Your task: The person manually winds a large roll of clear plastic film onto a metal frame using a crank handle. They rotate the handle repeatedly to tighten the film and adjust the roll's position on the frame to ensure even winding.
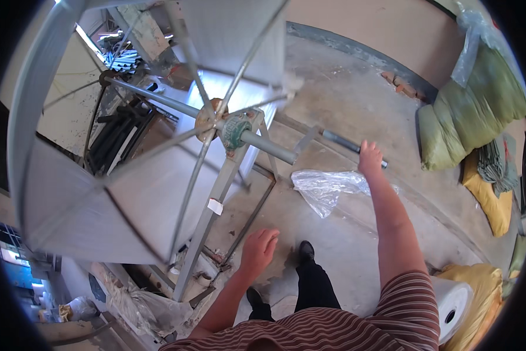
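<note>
My right hand (370, 157) is wrapped round the dark grey tube grip (342, 141) of a crank, at the end of my outstretched arm. A flat crank arm (305, 140) joins that grip to the steel shaft (269, 146). The shaft runs through a green bearing housing (235, 133) on a grey metal post (207, 225). Beyond the housing, thin spokes fan out from a rusty hub (207, 120) to a large reel wound with whitish sheet (140, 199). My left hand (260, 250) hangs beside the post, loosely curled, holding nothing and touching nothing.
Clear plastic film (327, 187) lies crumpled on the floor under the crank. Green sacks (470, 111) and a yellow sack (488, 193) lean along the right. A white roll (453, 307) stands by my right side. Dark tubes (119, 140) lie behind the reel.
</note>
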A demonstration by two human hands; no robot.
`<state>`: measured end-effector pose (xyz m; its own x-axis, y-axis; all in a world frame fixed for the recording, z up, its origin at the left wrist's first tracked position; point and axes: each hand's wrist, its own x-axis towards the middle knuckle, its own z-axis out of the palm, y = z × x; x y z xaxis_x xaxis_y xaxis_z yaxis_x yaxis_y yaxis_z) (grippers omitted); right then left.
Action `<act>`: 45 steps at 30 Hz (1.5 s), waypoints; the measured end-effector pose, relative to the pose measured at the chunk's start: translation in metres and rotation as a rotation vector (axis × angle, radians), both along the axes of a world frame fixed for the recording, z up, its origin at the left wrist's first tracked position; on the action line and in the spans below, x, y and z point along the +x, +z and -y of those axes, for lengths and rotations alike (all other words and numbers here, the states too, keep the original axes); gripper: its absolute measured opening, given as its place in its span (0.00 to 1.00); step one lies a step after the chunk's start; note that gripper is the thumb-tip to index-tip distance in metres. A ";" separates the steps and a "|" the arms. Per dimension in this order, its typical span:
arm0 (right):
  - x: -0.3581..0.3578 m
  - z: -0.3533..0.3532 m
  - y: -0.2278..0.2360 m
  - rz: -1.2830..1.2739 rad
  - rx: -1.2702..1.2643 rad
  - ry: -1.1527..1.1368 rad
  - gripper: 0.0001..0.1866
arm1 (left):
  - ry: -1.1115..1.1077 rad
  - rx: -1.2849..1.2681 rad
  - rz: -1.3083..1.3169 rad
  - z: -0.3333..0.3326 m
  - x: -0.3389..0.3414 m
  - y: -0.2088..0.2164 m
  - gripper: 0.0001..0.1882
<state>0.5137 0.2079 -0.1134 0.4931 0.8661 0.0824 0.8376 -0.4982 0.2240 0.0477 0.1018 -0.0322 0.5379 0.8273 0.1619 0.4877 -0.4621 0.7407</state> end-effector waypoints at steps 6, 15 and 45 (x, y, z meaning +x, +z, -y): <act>-0.090 0.075 -0.068 -0.501 -0.305 -0.005 0.41 | 0.048 -0.025 -0.026 0.034 -0.025 0.012 0.11; -0.243 0.218 0.016 -0.753 -0.280 0.164 0.26 | 0.005 0.161 -0.021 0.088 -0.069 0.049 0.17; -0.222 0.470 0.129 -0.644 0.296 -0.154 0.13 | -0.237 0.761 0.075 -0.233 0.342 0.130 0.36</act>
